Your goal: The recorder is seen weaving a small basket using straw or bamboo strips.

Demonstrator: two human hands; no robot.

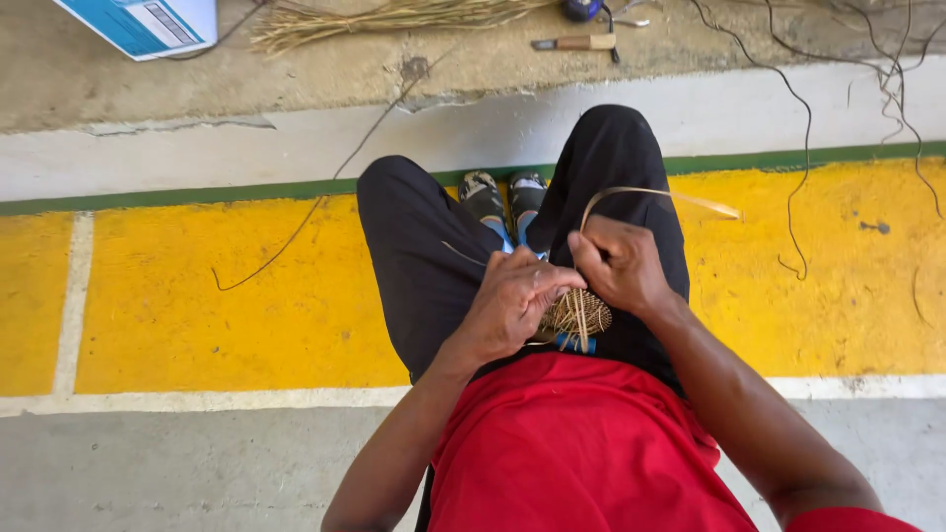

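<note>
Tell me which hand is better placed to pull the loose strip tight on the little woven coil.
Probably the right hand. It already pinches the pale flat strip that loops up above the knee, while the left hand is cupped over the small woven coil, steadying it on the lap.

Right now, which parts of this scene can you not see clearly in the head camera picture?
- Woven piece: mostly covered by the left hand and right hand, so its full shape is unclear.
- Pale strip: its lower end goes behind the right hand.
- Blue and white box: cut off by the top edge.
- Knife: too small to tell the blade's detail.
- Shoes: partly hidden between the legs.
</note>
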